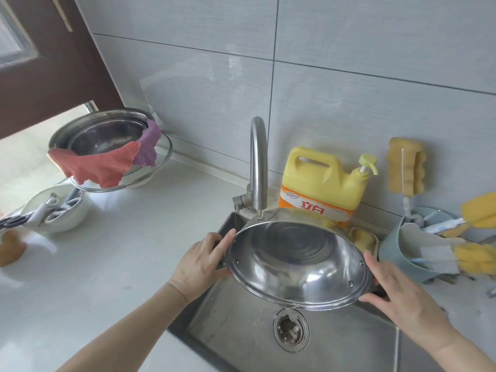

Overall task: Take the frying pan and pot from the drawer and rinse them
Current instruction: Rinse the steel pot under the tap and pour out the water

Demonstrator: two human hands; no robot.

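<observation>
**Steel pot held tilted over the sink, under the faucet**

The pot (298, 264) is in the air above the sink (241, 334), tipped so its shiny inside faces the camera. Its far rim sits right beneath the spout of the faucet (258, 162); no running water can be made out.

The left hand (200, 267) has its grip closed on the pot's left edge, fingers laid along the rim and wrapped around the side handle there. The right hand (400, 296) takes the pot's right edge the same way, fingers curled under the rim by the dark handle. Both hands carry the pot; it touches neither the sink floor nor the faucet as far as can be seen.

Directly below the pot's near rim lies the sink drain (291, 330). Behind the pot, against the tiled wall, stands a yellow detergent bottle (324, 181) with a pump top. Right of the pot, a blue holder (397, 253) carries yellow sponges and brushes, and another sponge (406, 165) hangs on the wall above it.

Well left of the pot, on the pale tabletop (112, 264), a steel basin (107, 135) sits stacked on a glass lid, with a red cloth (94, 165) and a purple cloth (149, 146) draped over its rim. Nearer the left edge, a white bowl (67, 213) holds utensils.
</observation>
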